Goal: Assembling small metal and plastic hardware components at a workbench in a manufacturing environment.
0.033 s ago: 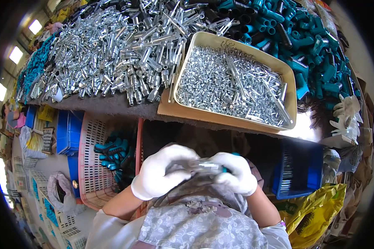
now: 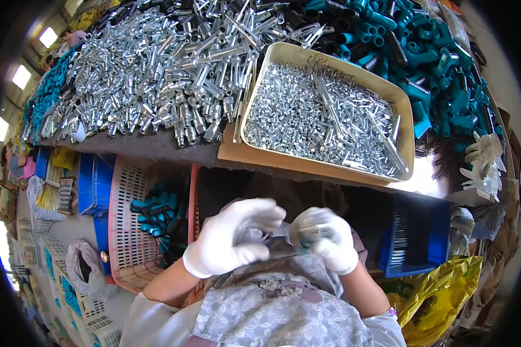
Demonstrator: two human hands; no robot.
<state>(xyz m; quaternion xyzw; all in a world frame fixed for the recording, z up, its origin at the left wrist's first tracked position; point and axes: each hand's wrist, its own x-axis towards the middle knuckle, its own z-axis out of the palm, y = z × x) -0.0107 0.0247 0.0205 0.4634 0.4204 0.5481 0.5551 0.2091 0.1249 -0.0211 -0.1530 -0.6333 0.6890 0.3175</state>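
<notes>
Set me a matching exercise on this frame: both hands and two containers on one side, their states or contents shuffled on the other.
Column one
1. Left hand
2. Right hand
3. Cream tray
4. Pink basket

Column two
A. Filled with small silvery metal pieces
B. Closed around a motion-blurred, shiny piece
C. Holds teal-and-black parts
D. Thumb and fingers apart, no held item visible

Right pairs: 1-D, 2-B, 3-A, 4-C
</notes>
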